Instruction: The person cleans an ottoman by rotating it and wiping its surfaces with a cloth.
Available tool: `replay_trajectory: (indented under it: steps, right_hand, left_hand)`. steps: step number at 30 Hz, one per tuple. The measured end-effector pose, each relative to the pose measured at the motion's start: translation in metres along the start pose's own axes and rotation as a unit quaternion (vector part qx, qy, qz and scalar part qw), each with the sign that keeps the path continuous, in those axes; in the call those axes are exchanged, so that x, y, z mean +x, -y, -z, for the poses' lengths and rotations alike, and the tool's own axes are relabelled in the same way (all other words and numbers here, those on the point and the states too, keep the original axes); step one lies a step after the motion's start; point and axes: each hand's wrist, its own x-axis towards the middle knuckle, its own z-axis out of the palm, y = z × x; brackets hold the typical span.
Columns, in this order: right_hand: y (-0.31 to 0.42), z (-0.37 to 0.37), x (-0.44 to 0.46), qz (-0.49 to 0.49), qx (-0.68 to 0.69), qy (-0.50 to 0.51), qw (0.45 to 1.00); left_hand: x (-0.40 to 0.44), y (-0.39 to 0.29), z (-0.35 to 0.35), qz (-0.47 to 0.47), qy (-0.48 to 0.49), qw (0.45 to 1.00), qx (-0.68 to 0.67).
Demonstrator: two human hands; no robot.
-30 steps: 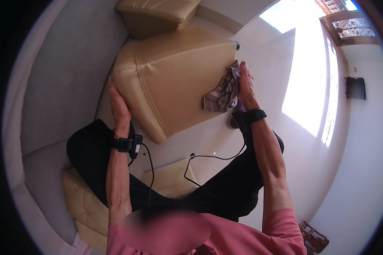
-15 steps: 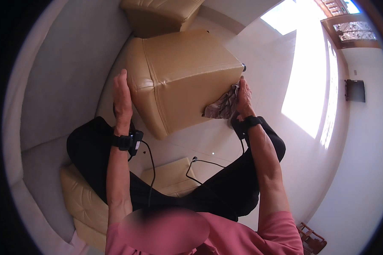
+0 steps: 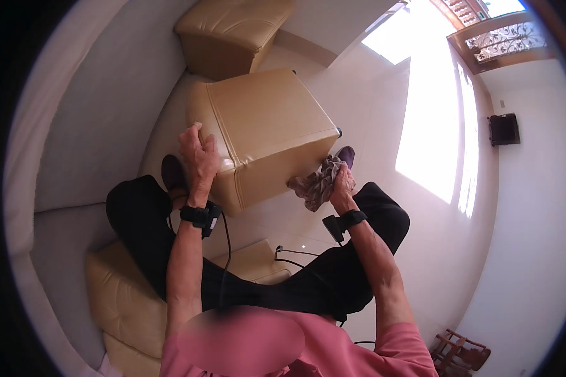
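A tan leather-like ottoman (image 3: 277,116) lies tipped on its side in front of me, its padded top facing left and a small dark foot (image 3: 339,132) at its right corner. My left hand (image 3: 200,157) rests on the padded end with its fingers apart and bent, gripping nothing. In my right hand (image 3: 343,186) is a crumpled grey-brown cloth (image 3: 314,187), bunched near the ottoman's lower right side. The fingers of that hand are partly hidden by the cloth.
A second tan ottoman (image 3: 233,34) stands at the back. A grey sofa (image 3: 107,125) runs along the left. Dark cables (image 3: 227,251) hang from the wrist straps. Bright sunlight falls on the tiled floor (image 3: 383,213). A small wooden rack (image 3: 459,353) is at lower right.
My left hand has turned from lying flat beside the padded end to resting on it with bent fingers. My right hand and the cloth have moved down and left, away from the foot.
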Motion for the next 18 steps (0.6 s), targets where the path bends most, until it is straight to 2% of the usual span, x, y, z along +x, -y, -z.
replay_trajectory:
  steps: [3,4,5,7,9,11,13,14,16,18]
  right_hand:
    - [0.015,-0.01,-0.04,0.071,-0.041,0.013,0.997]
    - [0.021,-0.019,-0.056,0.115,-0.062,0.061,0.99]
    - [0.027,-0.029,-0.069,0.115,-0.064,0.06,0.989]
    - [0.057,-0.074,-0.112,0.23,-0.186,0.121,0.947]
    - [0.072,-0.112,-0.128,0.253,-0.249,0.18,0.917]
    - [0.072,-0.154,-0.126,0.452,-0.336,0.245,0.789]
    - [0.063,-0.19,-0.13,0.511,-0.462,0.273,0.672]
    - [0.054,-0.202,-0.127,0.509,-0.461,0.276,0.672]
    - [0.04,-0.219,-0.12,0.498,-0.586,0.284,0.573]
    - [0.044,-0.218,-0.105,0.502,-0.561,0.298,0.588]
  left_hand:
    - [-0.003,0.001,0.006,-0.003,-0.01,1.0,-0.015]
    - [-0.004,0.002,0.01,-0.001,-0.009,1.0,-0.016]
    - [-0.004,0.004,0.012,0.002,-0.01,1.0,-0.009]
    - [-0.002,0.007,0.012,0.006,-0.01,1.0,-0.002]
    - [0.003,0.008,0.008,0.002,-0.02,1.0,-0.012]
    - [0.007,0.008,0.002,-0.013,-0.016,1.0,-0.008]
    - [0.009,0.011,-0.003,-0.028,-0.012,1.0,0.003]
    - [0.009,0.012,-0.007,-0.013,-0.002,1.0,-0.007]
    - [0.014,0.01,-0.012,0.004,0.008,1.0,-0.014]
    - [0.02,0.008,-0.015,0.02,0.017,0.998,-0.054]
